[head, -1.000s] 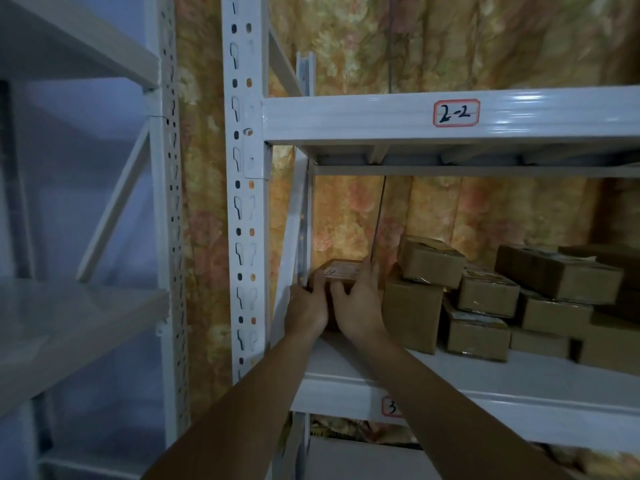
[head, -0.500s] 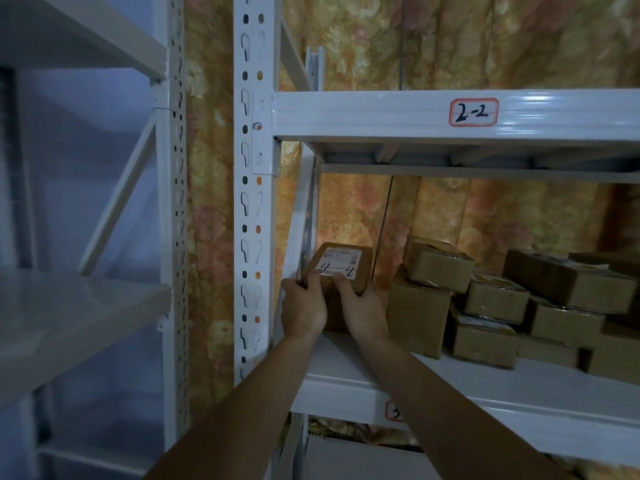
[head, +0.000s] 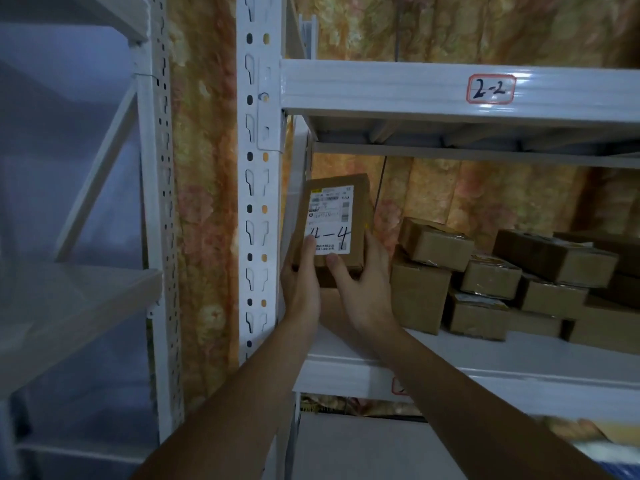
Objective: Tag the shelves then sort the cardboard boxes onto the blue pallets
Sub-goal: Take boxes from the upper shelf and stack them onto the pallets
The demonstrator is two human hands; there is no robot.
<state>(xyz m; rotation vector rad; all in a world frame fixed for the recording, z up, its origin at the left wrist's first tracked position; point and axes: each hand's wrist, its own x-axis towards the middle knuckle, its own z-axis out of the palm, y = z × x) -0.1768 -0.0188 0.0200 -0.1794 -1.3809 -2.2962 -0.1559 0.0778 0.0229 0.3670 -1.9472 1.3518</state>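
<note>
— Head view, by the left end of the white rack (head: 259, 188)?
— Holding one cardboard box (head: 334, 223), tipped up so the label (head: 329, 220) faces the camera. Marked "4-4" by hand.
— Grip?
— Left hand (head: 300, 289) curled round the lower left corner, thumb pressed flat on the label. Right hand (head: 367, 292) cupping the lower right edge, thumb on the front face, fingers wrapped behind. Both closed on the box.
— Where, exactly?
— Lifted above the lower shelf board (head: 485, 362), just beside the upright, under the beam tagged "2-2" (head: 490, 89).
— Anything crowding it?
— Pile of other boxes (head: 498, 282) close on the right, stacked two high, some tilted. Nearest one just beside the right hand; touching or not, cannot tell. Another red-edged tag (head: 398, 386) on the lower beam, half hidden behind the right forearm. Patterned curtain (head: 204, 202) behind. Second grey rack (head: 69, 306) on the far left.
</note>
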